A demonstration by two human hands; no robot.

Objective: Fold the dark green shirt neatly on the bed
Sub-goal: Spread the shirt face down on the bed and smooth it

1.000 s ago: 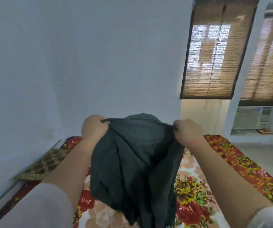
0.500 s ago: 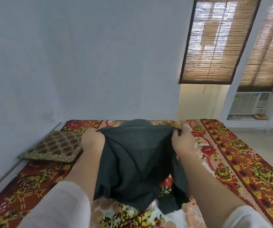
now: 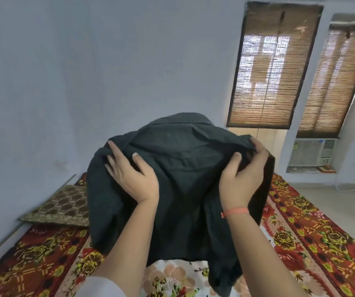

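I hold the dark green shirt (image 3: 185, 179) up in the air above the bed (image 3: 322, 243), collar at the top and its back toward me. My left hand (image 3: 129, 174) grips the left shoulder, fingers spread over the cloth and thumb pressed into it. At the right shoulder, my right hand (image 3: 243, 174) holds the fabric with fingers curled over the edge. The hem and one sleeve hang down to the floral bedsheet near me.
A brown patterned cushion (image 3: 63, 206) lies at the bed's left side against the wall. Bamboo blinds (image 3: 272, 67) and a window air conditioner (image 3: 311, 152) are at the right. Bare floor (image 3: 343, 202) runs past the bed's right edge.
Both hands have lifted the shirt higher and spread it wider. The grip has moved from bunched cloth to the two shoulders, so the collar now shows on top.
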